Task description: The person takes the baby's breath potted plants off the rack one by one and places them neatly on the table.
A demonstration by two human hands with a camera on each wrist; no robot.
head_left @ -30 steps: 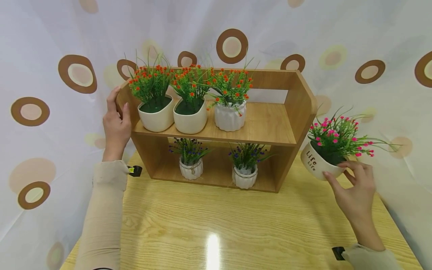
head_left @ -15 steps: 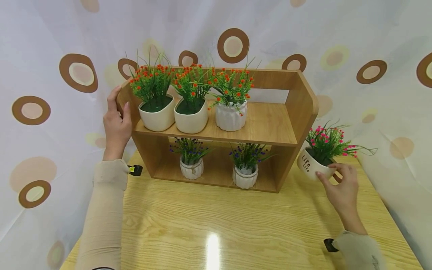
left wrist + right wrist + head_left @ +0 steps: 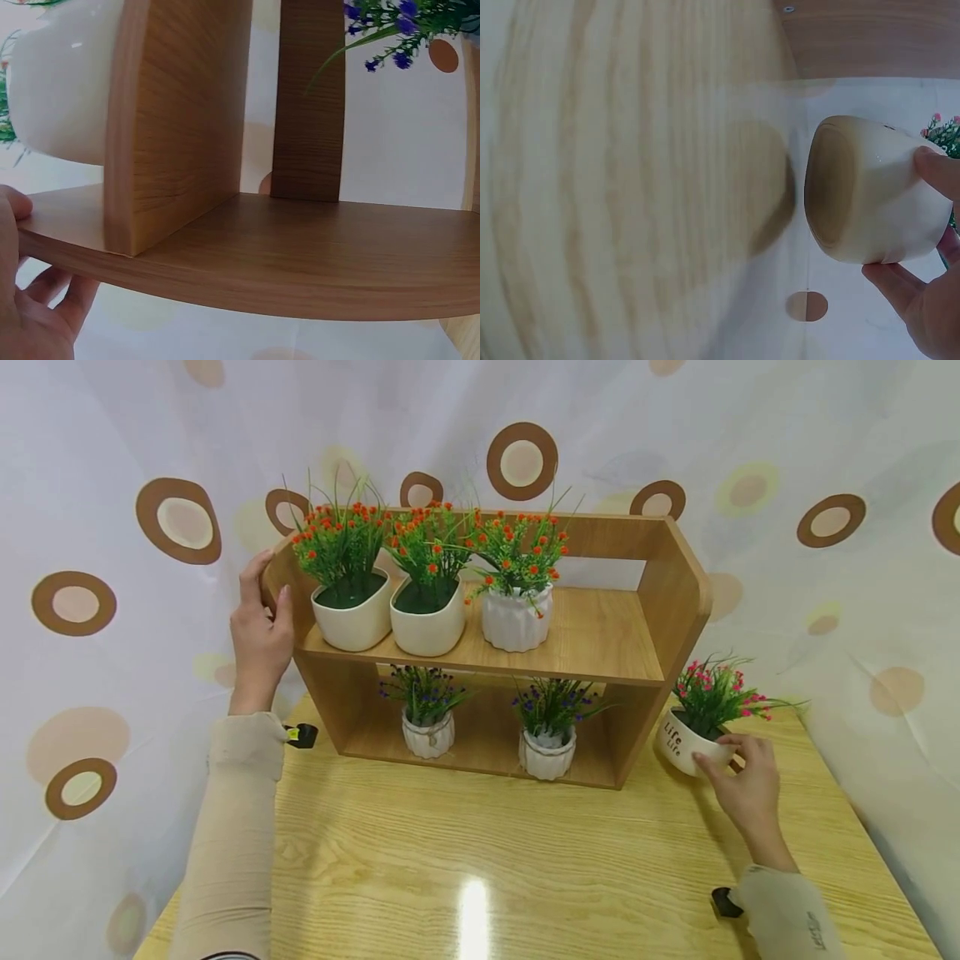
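My right hand pinches the rim of a white flowerpot lettered "Life", which holds pink artificial flowers. It hangs just right of the wooden shelf; in the right wrist view the pot's underside shows, with its shadow on the table. My left hand grips the shelf's left side panel, thumb in front and fingers behind; the left wrist view shows the thumb and fingers on either side of the panel's edge.
On the upper shelf stand two smooth white pots and a ribbed one, all with orange flowers. Below are two small ribbed pots with purple flowers. The wood-grain table extends in front; a patterned curtain hangs behind.
My right hand has brought the pink-flowered pot left and down, closer to the table beside the shelf. My left hand keeps its grip on the side panel.
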